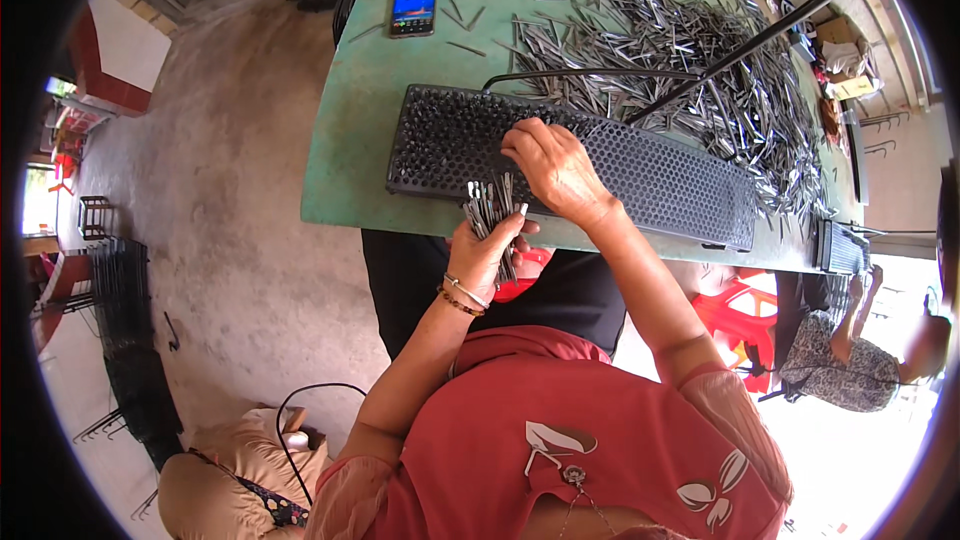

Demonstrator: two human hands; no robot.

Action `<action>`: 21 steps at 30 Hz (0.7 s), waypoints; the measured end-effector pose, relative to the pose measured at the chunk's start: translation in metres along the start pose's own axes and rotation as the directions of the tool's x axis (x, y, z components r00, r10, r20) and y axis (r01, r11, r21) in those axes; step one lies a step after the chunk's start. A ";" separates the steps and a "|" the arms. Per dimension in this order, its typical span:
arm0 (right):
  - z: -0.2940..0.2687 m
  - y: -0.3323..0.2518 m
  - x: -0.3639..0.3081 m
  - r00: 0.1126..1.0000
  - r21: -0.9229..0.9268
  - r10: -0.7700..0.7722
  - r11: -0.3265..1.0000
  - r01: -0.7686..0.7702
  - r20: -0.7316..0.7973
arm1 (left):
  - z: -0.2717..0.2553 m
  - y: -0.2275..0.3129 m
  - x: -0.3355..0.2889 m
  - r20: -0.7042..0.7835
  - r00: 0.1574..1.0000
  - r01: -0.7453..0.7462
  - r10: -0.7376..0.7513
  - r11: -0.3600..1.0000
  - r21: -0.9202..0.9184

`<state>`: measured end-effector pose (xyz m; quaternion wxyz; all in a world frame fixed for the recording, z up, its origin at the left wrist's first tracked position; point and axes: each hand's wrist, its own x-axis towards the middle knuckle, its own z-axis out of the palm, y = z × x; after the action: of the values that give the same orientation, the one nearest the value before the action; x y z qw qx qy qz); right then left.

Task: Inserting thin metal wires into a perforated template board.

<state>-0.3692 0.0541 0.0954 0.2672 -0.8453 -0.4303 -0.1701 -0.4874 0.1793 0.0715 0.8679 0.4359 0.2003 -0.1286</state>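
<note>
While the head view looks down over a red shirt (560, 440), the left hand (487, 245) is curled into a fist around a bundle of thin metal pins (492, 210), their tips sticking up above the fingers at the near edge of the table (350, 130). Two bangles (462, 297) ring that wrist. Just above the bundle, the right hand (553, 168) lies palm down on a long black perforated tray (660, 175), its fingers drawn together with the tips pressed against the holes; whether a pin is pinched between them cannot be told. The tray lies across the near side of the green table, and its left part looks darker and filled. Beyond it a large loose heap of pins (680, 50) spreads over the far right half of the table. A smartphone (413, 3) with a lit screen lies at the far left corner, well apart from the hands. A dark rod (760, 35) slants over the heap. At the right edge another person (850, 360) sits near a red plastic stool (735, 310). On the concrete floor (230, 240) at the left stand dark wire racks (125, 320).
</note>
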 end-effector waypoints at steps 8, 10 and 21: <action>-0.007 0.002 0.022 0.983 -0.055 0.123 0.992 -0.117 0.136 | 0.000 0.001 -0.001 -0.007 0.999 0.044 -0.044 0.999 0.022; -0.005 0.003 0.026 0.983 -0.066 0.115 0.992 -0.107 0.140 | 0.001 0.002 -0.002 -0.020 0.998 0.068 -0.067 0.997 0.028; -0.013 -0.011 0.018 0.963 0.079 0.258 0.961 -0.263 0.074 | -0.002 0.000 -0.002 -0.020 0.999 0.048 -0.048 0.999 0.004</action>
<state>-0.3687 0.0625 0.1186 0.3106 -0.8869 -0.3307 -0.0874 -0.4890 0.1808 0.0716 0.8616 0.4340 0.2192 -0.1455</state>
